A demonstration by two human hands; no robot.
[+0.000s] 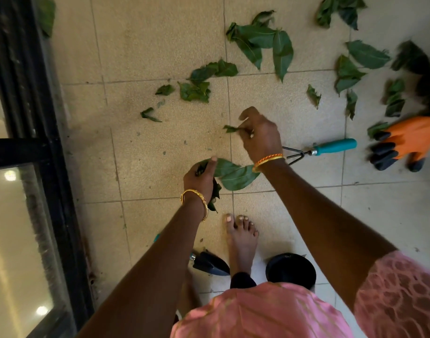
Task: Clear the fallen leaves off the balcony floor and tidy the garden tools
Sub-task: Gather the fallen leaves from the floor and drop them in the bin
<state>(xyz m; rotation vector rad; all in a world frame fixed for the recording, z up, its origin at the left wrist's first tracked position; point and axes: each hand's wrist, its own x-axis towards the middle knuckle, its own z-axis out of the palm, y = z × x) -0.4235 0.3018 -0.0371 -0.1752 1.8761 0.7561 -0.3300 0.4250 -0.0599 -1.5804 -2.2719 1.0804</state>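
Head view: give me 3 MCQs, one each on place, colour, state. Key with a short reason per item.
1. Where does the hand rake lie?
A. On the tiles, right of the right hand
B. In the left hand
C. On the black door frame

2. What colour is the glove on the floor?
A. Blue with white fingertips
B. Orange with black fingertips
C. All green

3. What is the left hand doing?
A. Hanging open
B. Gripping the trowel
C. Holding a bunch of leaves

Key:
1 A, its teal handle rests on the floor beyond the right hand.
2 B, orange body with black tips shows at the right edge.
3 C, the fingers close on a leaf bunch, while the trowel lies untouched by the foot.
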